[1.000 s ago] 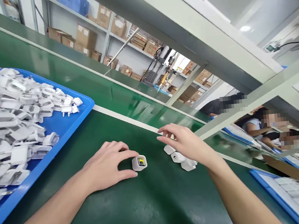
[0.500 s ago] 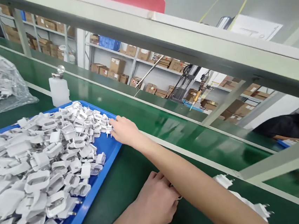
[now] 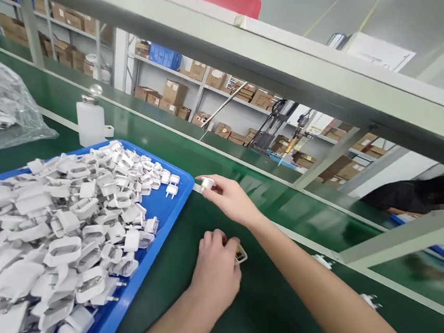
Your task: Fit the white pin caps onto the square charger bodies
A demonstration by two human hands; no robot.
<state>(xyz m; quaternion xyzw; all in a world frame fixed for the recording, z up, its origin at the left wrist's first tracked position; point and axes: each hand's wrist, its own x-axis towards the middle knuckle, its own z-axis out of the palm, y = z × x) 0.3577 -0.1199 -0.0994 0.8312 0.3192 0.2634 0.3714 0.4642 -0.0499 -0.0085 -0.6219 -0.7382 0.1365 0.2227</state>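
The right hand (image 3: pixel 231 199) pinches a white plug piece (image 3: pixel 207 183) in its closed fingers, just beside the blue tray (image 3: pixel 160 217). Below it, the left hand (image 3: pixel 215 272) curls closed over a charger body (image 3: pixel 240 253) on the green tabletop (image 3: pixel 266 298), holding it steady, its yellow opening turned outward.

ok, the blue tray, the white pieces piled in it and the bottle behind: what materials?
Blue tray: looks like moulded plastic, smooth with a slight sheen, rounded rim. White pieces: apparently matte white plastic shells, some showing thin metal-looking pins. Bottle: translucent white plastic by its cloudy look; the cap looks shiny, likely metal or glass, can't tell which.
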